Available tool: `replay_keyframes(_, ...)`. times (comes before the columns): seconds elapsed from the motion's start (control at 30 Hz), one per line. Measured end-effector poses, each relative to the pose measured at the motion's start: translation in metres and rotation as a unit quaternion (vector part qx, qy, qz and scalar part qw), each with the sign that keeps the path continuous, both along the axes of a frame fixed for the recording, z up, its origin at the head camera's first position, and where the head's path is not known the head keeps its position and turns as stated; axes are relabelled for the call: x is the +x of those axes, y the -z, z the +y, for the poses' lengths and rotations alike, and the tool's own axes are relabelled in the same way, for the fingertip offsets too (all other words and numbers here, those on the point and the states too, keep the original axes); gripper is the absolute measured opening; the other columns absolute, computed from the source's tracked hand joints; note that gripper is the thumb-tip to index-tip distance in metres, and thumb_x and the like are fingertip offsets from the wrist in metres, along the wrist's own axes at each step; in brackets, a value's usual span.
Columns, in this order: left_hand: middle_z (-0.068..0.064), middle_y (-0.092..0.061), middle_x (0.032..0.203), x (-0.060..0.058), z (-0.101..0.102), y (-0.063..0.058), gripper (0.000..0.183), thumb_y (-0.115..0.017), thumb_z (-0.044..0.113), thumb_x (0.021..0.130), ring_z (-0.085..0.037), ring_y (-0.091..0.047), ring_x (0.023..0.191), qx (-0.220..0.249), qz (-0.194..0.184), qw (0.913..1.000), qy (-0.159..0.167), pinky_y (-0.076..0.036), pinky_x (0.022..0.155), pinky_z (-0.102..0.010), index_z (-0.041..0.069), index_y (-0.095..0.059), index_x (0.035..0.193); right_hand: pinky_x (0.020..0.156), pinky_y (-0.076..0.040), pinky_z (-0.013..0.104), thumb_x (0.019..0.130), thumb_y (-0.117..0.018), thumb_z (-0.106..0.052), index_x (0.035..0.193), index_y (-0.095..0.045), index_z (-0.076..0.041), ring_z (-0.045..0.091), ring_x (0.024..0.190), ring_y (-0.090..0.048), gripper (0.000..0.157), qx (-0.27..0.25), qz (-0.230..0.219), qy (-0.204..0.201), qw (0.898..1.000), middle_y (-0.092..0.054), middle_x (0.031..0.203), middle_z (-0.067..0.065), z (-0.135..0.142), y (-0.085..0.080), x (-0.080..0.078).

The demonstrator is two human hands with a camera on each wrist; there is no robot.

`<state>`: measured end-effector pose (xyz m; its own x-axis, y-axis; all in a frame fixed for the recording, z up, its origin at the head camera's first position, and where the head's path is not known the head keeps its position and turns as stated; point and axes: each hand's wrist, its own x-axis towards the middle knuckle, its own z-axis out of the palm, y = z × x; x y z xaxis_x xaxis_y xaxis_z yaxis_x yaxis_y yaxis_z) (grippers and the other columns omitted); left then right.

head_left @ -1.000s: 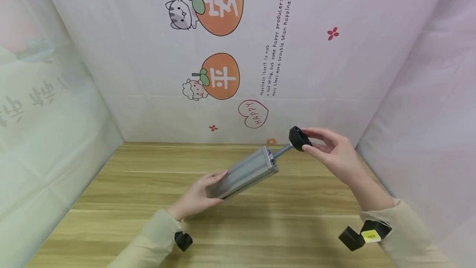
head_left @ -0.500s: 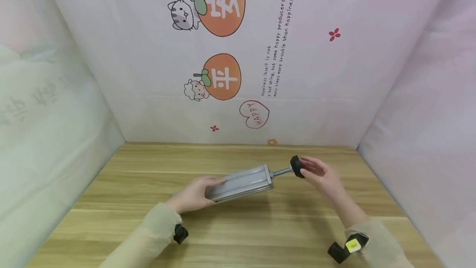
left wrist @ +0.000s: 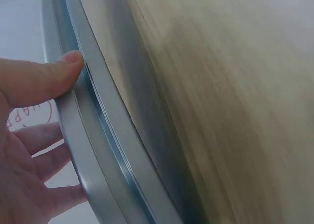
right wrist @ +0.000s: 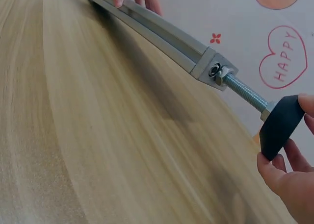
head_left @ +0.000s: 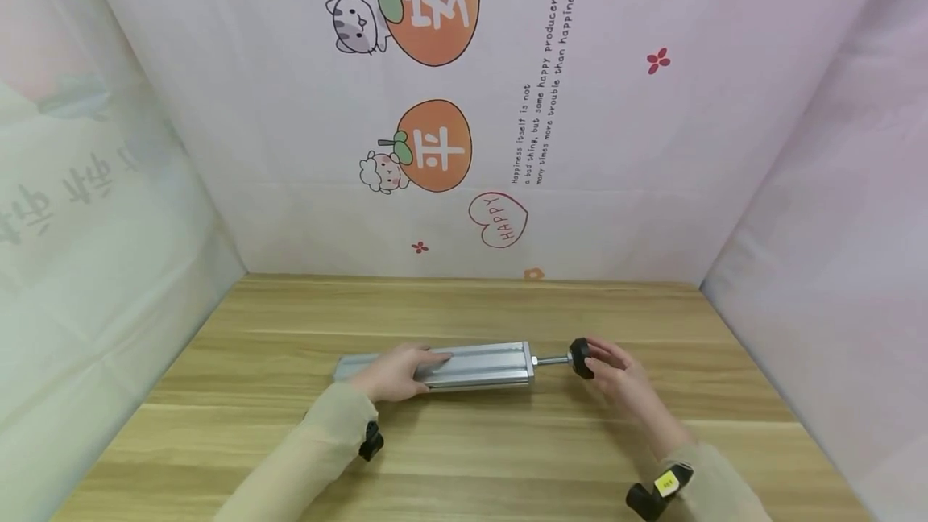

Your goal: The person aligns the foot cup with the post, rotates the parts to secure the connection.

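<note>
My left hand grips a silver aluminium profile near its middle. In the left wrist view the thumb lies along the grooved side, and the other fingers reach round the far side. A threaded rod sticks out of the profile's right end plate, with a nut at either end of its visible length. At the rod's tip sits the black base of a levelling foot. The right hand pinches this base between thumb and fingers. The profile lies nearly level, left to right, its right end raised over a shadow.
A wood-grain table spreads under both hands. Behind it rises a white printed cloth, with more cloth at the left and right sides. Black camera mounts sit on both wrists.
The profile's right end has come down and swung nearer, from steeply tilted to nearly level. The right hand has come down with the levelling foot; both hands keep their hold.
</note>
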<state>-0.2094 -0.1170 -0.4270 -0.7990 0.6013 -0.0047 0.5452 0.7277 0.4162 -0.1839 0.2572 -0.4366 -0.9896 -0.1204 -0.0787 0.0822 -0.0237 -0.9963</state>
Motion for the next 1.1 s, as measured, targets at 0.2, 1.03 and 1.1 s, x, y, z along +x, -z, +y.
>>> replay_keyframes(0.2, -0.023, -0.048, 0.137, -0.006, 0.006, 0.009, 0.055, -0.073, 0.010, 0.081, -0.038, -0.047, 0.125, -0.017, 0.003, 0.9998, -0.012, -0.043, 0.102, -0.052, 0.018, -0.056, 0.133, 0.090, -0.049, 0.020, 0.093, -0.053, -0.005, 0.144, -0.028, 0.004, 0.002, 0.097, -0.057, 0.057, 0.000, -0.042, 0.026, 0.999, -0.045, 0.133, 0.016, -0.004, 0.011, -0.002)
replay_keyframes(1.03, -0.023, -0.044, 0.141, -0.007, 0.011, 0.016, 0.053, -0.071, 0.009, 0.083, -0.041, -0.042, 0.128, -0.010, -0.015, 0.9997, -0.015, -0.039, 0.106, -0.053, 0.015, -0.055, 0.134, 0.101, -0.047, 0.041, 0.097, -0.047, -0.005, 0.147, -0.017, 0.005, 0.039, 0.127, -0.041, 0.059, 0.059, -0.074, -0.012, 0.995, -0.021, 0.146, 0.036, -0.003, 0.015, -0.009)
replay_keyframes(1.1, -0.023, -0.044, 0.141, -0.006, 0.010, 0.015, 0.052, -0.070, 0.010, 0.084, -0.041, -0.042, 0.128, -0.007, -0.003, 0.9999, -0.008, -0.039, 0.105, -0.053, 0.013, -0.055, 0.134, 0.102, -0.045, 0.042, 0.098, -0.046, -0.006, 0.147, -0.017, 0.005, 0.039, 0.128, -0.040, 0.058, 0.065, -0.070, -0.018, 0.995, -0.020, 0.146, 0.036, -0.001, 0.015, -0.008)
